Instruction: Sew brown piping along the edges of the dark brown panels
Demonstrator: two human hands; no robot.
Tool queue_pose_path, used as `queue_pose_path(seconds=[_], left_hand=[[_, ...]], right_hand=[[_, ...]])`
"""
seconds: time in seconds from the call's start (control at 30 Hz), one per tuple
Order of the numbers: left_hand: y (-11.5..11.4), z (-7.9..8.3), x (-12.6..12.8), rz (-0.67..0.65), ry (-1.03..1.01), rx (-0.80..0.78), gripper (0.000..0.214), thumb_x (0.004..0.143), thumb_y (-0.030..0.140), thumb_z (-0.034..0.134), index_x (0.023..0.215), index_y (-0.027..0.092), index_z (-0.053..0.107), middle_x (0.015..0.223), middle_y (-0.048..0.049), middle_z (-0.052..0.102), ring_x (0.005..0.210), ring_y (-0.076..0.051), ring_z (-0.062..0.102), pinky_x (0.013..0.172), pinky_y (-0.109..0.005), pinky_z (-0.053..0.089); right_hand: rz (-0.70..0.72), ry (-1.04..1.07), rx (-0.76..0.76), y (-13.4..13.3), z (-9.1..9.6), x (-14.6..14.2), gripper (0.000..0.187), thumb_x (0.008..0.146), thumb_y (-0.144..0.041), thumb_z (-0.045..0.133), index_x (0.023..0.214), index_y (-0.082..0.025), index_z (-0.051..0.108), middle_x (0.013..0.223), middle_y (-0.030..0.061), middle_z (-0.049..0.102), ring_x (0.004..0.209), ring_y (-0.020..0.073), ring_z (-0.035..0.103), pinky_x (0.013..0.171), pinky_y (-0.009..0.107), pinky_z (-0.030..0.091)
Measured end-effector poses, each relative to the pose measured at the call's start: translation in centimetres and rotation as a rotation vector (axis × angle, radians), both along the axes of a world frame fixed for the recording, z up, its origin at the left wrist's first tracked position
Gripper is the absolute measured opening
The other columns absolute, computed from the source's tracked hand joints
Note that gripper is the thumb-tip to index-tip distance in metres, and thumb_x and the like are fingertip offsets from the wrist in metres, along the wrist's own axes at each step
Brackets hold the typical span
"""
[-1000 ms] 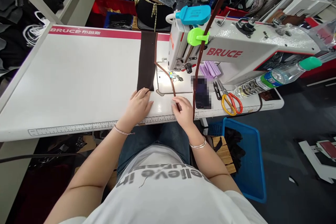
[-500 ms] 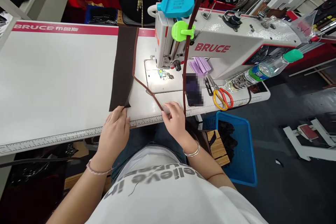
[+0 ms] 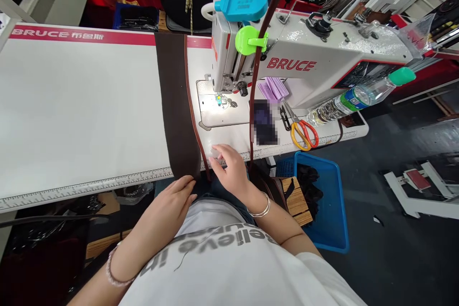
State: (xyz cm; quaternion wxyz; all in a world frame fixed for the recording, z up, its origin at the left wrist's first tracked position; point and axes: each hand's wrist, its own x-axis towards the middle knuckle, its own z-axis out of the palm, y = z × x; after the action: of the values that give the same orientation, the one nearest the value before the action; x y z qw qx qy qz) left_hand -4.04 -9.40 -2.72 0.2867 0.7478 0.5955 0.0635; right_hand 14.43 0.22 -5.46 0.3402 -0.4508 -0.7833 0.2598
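A long dark brown fabric strip (image 3: 175,105) lies across the white sewing table (image 3: 79,110), reaching from the far edge to the near edge. My left hand (image 3: 172,205) pinches its near end just off the table's front edge. A thin brown tape (image 3: 195,129) runs along the strip's right side. My right hand (image 3: 231,172) is closed on that tape at the table's front edge. A second run of brown tape (image 3: 256,71) hangs down in front of the white Bruce sewing machine (image 3: 294,62).
Yellow-and-red scissors (image 3: 303,134), black snips, purple labels (image 3: 273,90) and a blurred dark object lie under the machine arm. A water bottle (image 3: 362,95) rests at the right. A blue bin (image 3: 322,201) sits by my right knee. Another person sits beyond the table.
Both hands have pulled toward me. The brown strip has slid down the table to its front edge, and the tape now lies straight along the strip.
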Motion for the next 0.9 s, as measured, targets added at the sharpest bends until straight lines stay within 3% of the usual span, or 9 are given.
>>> queue_pose_path(seconds=[0.17, 0.27, 0.57, 0.77, 0.9], left_hand=[[0.8, 0.2, -0.2, -0.113, -0.200, -0.309, 0.044, 0.100, 0.039, 0.031, 0.122, 0.024, 0.065, 0.138, -0.0055, 0.055, 0.116, -0.020, 0.061, 0.098, -0.029, 0.051], [1.2, -0.1, -0.3, -0.140, -0.258, -0.389, 0.041, 0.099, 0.038, 0.032, 0.116, 0.025, 0.067, 0.133, -0.0046, 0.058, 0.109, -0.018, 0.064, 0.092, -0.027, 0.052], [1.9, -2.6, -0.2, -0.095, -0.270, -0.343, 0.043, 0.099, 0.040, 0.032, 0.112, 0.021, 0.068, 0.128, -0.0088, 0.061, 0.107, -0.020, 0.064, 0.094, -0.031, 0.050], [2.2, -2.6, -0.1, -0.072, -0.273, -0.315, 0.043, 0.099, 0.039, 0.030, 0.108, 0.018, 0.067, 0.123, -0.0103, 0.062, 0.101, -0.021, 0.064, 0.092, -0.033, 0.049], [2.3, -2.3, -0.3, -0.067, -0.288, -0.317, 0.045, 0.099, 0.038, 0.028, 0.100, 0.018, 0.067, 0.113, -0.0101, 0.064, 0.092, -0.020, 0.064, 0.085, -0.032, 0.049]], right_hand=[[0.041, 0.013, -0.179, -1.0, -0.3, -1.0, 0.026, 0.091, -0.027, 0.058, 0.115, -0.020, 0.062, 0.096, 0.0038, 0.071, 0.065, 0.0130, 0.060, 0.069, 0.027, 0.051], [-0.002, -0.020, -0.203, -1.6, -0.9, -1.0, 0.025, 0.089, -0.025, 0.060, 0.113, -0.019, 0.064, 0.085, 0.0019, 0.071, 0.061, 0.0127, 0.058, 0.066, 0.026, 0.049], [-0.084, -0.151, -0.153, -2.0, -1.9, -1.1, 0.021, 0.087, -0.024, 0.063, 0.107, -0.021, 0.067, 0.073, -0.0015, 0.071, 0.059, 0.0142, 0.062, 0.061, 0.026, 0.045], [-0.123, -0.136, -0.121, -1.6, -2.1, -1.3, 0.018, 0.088, -0.026, 0.061, 0.103, -0.021, 0.068, 0.067, -0.0017, 0.069, 0.054, 0.0139, 0.060, 0.058, 0.026, 0.043], [-0.143, -0.122, -0.138, -1.3, -2.0, -1.3, 0.012, 0.087, -0.028, 0.060, 0.090, -0.021, 0.069, 0.061, -0.0019, 0.066, 0.049, 0.0134, 0.057, 0.056, 0.026, 0.042]])
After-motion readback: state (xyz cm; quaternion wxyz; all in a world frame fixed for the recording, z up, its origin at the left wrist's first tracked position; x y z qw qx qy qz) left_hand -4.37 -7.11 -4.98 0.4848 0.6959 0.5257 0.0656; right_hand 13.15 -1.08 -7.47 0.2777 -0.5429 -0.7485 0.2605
